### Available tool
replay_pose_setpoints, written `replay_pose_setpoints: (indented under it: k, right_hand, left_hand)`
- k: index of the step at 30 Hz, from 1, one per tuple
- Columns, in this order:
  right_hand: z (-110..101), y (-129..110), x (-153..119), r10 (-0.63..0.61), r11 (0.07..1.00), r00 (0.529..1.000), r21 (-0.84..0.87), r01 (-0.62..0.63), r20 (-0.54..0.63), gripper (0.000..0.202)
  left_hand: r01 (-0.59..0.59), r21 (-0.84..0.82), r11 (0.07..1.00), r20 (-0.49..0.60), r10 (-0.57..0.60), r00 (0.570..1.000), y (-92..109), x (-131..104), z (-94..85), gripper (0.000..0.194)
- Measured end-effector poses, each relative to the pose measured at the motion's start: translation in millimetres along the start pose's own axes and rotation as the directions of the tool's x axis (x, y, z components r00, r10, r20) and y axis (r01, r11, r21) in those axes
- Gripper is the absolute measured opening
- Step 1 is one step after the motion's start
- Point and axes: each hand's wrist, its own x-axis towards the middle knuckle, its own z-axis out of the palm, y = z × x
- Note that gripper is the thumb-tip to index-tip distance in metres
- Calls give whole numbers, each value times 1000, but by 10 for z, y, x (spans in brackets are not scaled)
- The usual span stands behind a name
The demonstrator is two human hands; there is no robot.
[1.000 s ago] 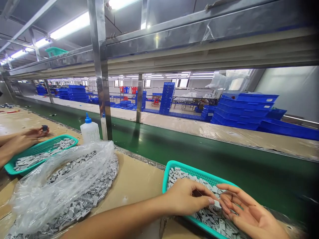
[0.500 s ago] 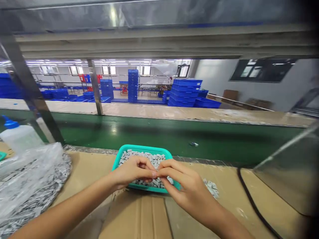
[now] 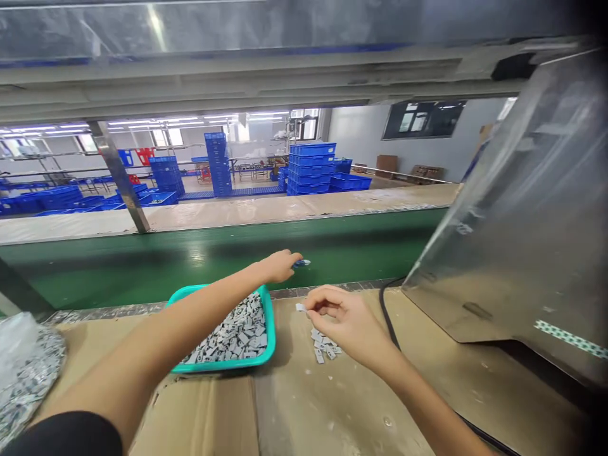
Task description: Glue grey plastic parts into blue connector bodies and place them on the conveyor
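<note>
in the head view, the left hand (image 3: 278, 266) is out over the green belt (image 3: 365, 253), fingertips at a small blue-and-white item (image 3: 304, 263); whether they grip it, i cannot tell. the right hand (image 3: 338, 316) pinches a small pale piece (image 3: 300, 308) above the brown tabletop (image 3: 294, 399), near a loose pile of grey pieces (image 3: 320, 356). the left forearm crosses over a teal basket (image 3: 223, 365) of grey parts (image 3: 243, 335)

Teal basket (image 3: 223, 365), pale grey parts (image 3: 237, 337), green belt (image 3: 228, 248), blue crates (image 3: 311, 170), green-and-white patterned strip (image 3: 570, 339)
</note>
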Motion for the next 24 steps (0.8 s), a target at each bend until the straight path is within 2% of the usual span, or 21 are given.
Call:
replay_pose_setpoints:
  k: [3, 5, 7, 9, 13, 15, 18, 20, 22, 24]
  right_hand:
    - [15, 28, -4, -1, 1000, 999, 17, 0, 47, 41]
    - [48, 29, -21, -9, 1000, 996, 20, 7, 86, 40]
    - [91, 25, -34, -15, 1000, 993, 11, 14, 121, 40]
    - [141, 8, -38, -16, 1000, 988, -6, 18, 151, 40]
    - [224, -116, -63, -14, 998, 982, -55, 25, 188, 39]
    - [224, -216, -120, -21, 996, 979, -83, 38, 203, 37]
    - [181, -356, -246, -27, 991, 975, -124, 56, 221, 36]
    - [172, -415, -318, -7, 989, 974, -140, 39, 228, 37]
    - [224, -449, -362, 16, 992, 974, -122, 13, 227, 39]
    - [358, -473, -396, 23, 997, 974, -80, -6, 225, 44]
  left_hand:
    - [103, 118, 988, 78, -112, 991, 103, 477, 196, 46]
    - [172, 172, 970, 128, -195, 972, 162, 610, 274, 38]
    - [231, 200, 952, 140, -262, 955, 168, 621, 298, 31]
    - [280, 189, 941, 119, -305, 945, 115, 558, 292, 32]
    - [343, 91, 935, 61, -349, 935, -43, 398, 280, 47]
    - [382, 40, 923, 56, -383, 922, -74, 354, 265, 45]
    - [408, -64, 911, 85, -402, 911, -15, 293, 174, 34]
    - [361, -197, 912, 85, -351, 933, 84, 180, 69, 30]
    - [268, -396, 878, 61, -266, 962, 200, -52, -42, 26]
    - [198, -629, 752, 57, -210, 976, 293, -423, -140, 29]
